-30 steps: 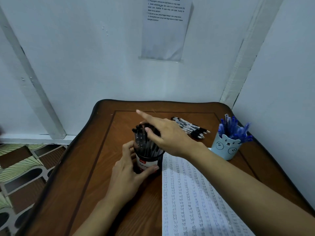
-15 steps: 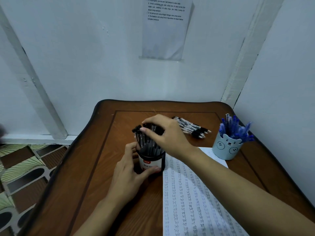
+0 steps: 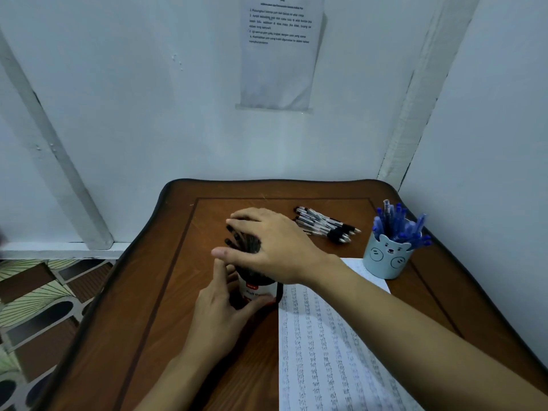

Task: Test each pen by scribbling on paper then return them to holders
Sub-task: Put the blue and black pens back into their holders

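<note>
single head cam, wide-angle, looking forward and down over the tabletop (image 3: 207, 336) toward the wall corner (image 3: 394, 179), close range

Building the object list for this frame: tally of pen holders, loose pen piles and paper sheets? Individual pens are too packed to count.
Pen holders: 2, the black holder and the blue bear cup
Loose pen piles: 1, the loose black pens on the table
Paper sheets: 2, the scribble sheet and the wall notice
Total: 5
</note>
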Available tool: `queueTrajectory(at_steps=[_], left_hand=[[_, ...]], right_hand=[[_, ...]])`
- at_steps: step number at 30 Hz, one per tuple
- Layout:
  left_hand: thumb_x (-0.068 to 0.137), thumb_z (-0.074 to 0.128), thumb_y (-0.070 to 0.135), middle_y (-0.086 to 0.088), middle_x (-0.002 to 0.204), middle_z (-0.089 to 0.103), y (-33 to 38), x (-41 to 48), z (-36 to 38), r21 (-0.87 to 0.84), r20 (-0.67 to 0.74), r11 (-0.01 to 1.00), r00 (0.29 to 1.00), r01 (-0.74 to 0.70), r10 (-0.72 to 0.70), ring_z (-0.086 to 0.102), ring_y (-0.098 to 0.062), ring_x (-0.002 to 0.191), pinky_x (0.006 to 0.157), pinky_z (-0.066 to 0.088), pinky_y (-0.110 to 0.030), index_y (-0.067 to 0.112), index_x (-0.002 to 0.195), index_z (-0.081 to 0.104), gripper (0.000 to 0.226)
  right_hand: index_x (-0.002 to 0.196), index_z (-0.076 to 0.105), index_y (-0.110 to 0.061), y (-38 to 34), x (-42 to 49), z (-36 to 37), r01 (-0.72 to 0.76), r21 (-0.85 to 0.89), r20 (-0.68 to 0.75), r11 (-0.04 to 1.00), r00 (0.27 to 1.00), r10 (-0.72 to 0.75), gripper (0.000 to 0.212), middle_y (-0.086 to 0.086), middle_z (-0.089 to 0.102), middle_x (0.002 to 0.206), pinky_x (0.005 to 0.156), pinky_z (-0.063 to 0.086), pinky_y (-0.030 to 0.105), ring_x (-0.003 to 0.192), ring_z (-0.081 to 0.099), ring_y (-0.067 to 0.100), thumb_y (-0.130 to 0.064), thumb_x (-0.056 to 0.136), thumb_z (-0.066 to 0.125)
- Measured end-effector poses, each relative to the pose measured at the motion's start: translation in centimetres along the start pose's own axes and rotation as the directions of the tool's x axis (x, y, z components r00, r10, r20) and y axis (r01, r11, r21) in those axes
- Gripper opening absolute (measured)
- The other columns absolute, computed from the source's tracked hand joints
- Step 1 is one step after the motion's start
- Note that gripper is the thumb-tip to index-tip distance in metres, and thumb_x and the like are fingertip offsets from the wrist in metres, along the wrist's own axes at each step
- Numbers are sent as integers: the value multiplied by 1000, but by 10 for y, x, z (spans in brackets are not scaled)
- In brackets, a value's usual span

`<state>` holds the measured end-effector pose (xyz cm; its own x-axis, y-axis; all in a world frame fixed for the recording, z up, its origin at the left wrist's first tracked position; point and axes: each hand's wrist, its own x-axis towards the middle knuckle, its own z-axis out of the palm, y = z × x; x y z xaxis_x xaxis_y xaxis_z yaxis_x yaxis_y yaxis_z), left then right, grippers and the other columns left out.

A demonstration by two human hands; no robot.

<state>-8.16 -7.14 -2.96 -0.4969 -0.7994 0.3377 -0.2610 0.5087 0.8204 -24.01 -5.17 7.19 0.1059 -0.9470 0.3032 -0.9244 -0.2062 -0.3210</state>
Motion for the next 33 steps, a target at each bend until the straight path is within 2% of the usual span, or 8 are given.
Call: queueTrajectory(at_steps=[3,7,14,19,22,26,30,33], left_hand=[[70,80,60,19,133,62,-3,-1,-1,-1,8,1000,1000,2,-2,62,4,117,96,55,-24,64,126,25,79],[73,80,56,18,131,64,-1,0,2,11,1,1000,1000,-17,17,62,8,115,91,50,-11,58,127,29,75],[75,75,64,17,135,62,-3,-3,2,9,6,1000,1000,-23,23,63,-2,120,98,56,-34,58,127,26,72],[77,75,60,24,132,60,-3,-2,0,3,20,1000,999,-27,27,61,3,118,99,55,-37,60,126,31,66],[78,71,69,25,135,58,-7,-3,0,-4,53,1000,998,-12,12,59,-3,124,105,49,-51,54,130,32,67],[81,76,52,26,135,57,-1,-3,-2,-46,77,999,997,-24,27,57,2,125,103,53,-33,54,126,34,62],[83,74,49,30,134,56,1,-3,-3,-54,95,998,995,-32,37,56,3,127,103,52,-28,52,126,35,58],[88,70,45,31,136,53,0,-5,-2,-30,89,998,995,-47,49,53,2,130,106,51,-34,53,129,33,56]], right_hand=[[143,55,-36,14,2,3,56,98,-54,994,997,-51,52,-12,60,136,104,48,38,124,54,6,-60,97,53],[103,80,-18,27,11,16,-29,263,-302,964,947,111,30,-8,70,97,81,55,43,90,65,9,-40,98,60],[120,72,-39,12,12,6,57,87,-5,995,998,-56,44,-14,65,118,93,51,36,110,59,5,-67,94,51],[85,79,-23,11,25,3,-127,-53,-263,990,959,109,34,-6,71,83,73,56,39,80,64,14,-51,95,62],[92,77,-26,6,26,5,-81,-92,-96,993,993,72,39,-7,72,91,73,54,34,85,63,13,-62,90,63],[93,70,-27,7,42,0,-246,-128,153,961,952,264,53,-4,73,99,75,50,36,97,64,20,-74,93,45],[135,57,-29,-3,56,-1,-245,-289,290,926,899,328,77,4,59,140,92,42,46,129,53,30,-84,90,27],[125,63,-26,-3,56,-3,-285,-104,277,953,912,303,77,2,67,124,90,45,45,119,58,29,-85,90,27]])
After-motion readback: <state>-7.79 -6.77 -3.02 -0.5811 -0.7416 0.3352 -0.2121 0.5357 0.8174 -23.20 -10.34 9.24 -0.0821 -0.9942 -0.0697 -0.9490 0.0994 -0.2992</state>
